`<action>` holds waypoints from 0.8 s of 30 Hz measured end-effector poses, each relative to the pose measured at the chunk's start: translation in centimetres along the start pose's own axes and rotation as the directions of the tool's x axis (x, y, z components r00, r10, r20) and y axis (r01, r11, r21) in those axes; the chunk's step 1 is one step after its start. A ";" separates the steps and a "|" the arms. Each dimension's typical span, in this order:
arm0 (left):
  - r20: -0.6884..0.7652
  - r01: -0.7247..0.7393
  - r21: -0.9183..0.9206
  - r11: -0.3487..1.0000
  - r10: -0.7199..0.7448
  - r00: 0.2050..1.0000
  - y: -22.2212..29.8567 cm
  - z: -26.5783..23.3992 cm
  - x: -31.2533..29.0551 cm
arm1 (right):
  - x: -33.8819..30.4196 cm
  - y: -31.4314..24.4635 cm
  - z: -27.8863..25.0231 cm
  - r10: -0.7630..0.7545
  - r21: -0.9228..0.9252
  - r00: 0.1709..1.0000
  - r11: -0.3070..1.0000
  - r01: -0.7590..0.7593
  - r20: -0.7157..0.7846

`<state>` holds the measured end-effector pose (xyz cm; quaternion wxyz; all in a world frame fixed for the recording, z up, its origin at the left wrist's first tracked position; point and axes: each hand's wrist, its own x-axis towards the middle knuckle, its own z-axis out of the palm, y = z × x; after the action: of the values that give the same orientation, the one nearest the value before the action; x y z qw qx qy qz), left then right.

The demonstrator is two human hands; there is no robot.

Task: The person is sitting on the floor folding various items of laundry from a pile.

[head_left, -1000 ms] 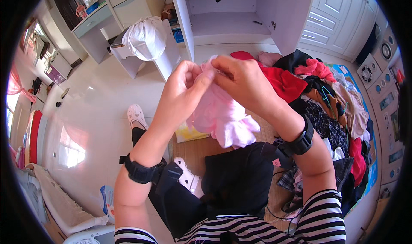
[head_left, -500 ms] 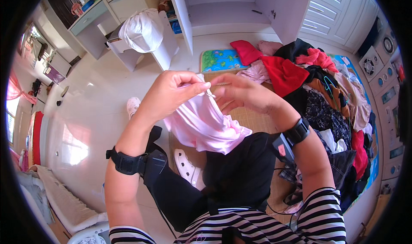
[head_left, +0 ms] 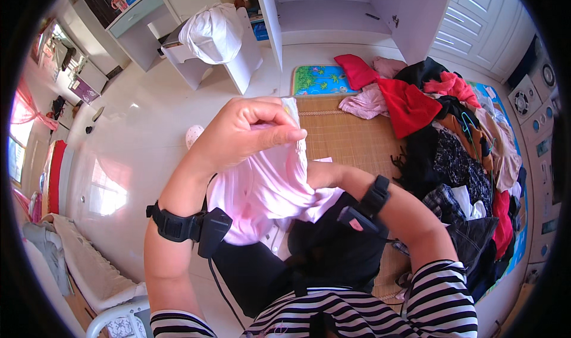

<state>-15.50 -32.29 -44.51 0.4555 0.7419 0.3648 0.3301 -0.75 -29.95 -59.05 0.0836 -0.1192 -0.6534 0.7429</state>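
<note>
My left hand (head_left: 250, 127) pinches the upper edge of a pale pink cloth garment (head_left: 262, 189) between thumb and fingers. The fabric hangs in loose folds from that grip over my lap and black trousers (head_left: 345, 237). My right hand (head_left: 321, 174) reaches into or behind the garment just below the left one. Only its wrist end shows, as pink cloth hides the fingers. Black bands with small boxes are strapped round both forearms.
A heap of mixed clothes (head_left: 458, 142) lies on the right on a woven mat (head_left: 351, 133). Among it are a red cloth (head_left: 407, 106) and a blue hanger (head_left: 470, 130). An open cabinet (head_left: 327, 17) stands ahead, beside a chair with a white cover (head_left: 212, 35).
My right hand has left the garment's top edge and moved down into or behind the cloth. The left hand still pinches the edge, and the garment hangs further left and lower.
</note>
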 end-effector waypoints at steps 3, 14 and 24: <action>-0.063 0.045 0.084 0.995 -0.040 0.997 0.0 -0.3 -1.8 | -0.9 -3.1 -1.7 0.101 -0.537 0.860 0.743 -0.400 -0.500; -0.286 0.209 0.742 0.637 0.018 0.958 -6.2 0.1 -5.4 | -7.9 -7.7 -6.9 -0.856 -0.871 0.167 0.478 -0.110 -0.490; -0.703 0.321 0.236 0.917 -0.066 0.708 -7.3 -2.0 -0.8 | -10.4 -9.9 -5.8 -0.386 -0.357 0.287 0.922 0.149 -0.877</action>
<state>-19.29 -29.80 -50.63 0.1862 0.5925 0.6346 0.4600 10.60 -26.00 -49.20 0.5534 -0.4193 -0.5687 0.4410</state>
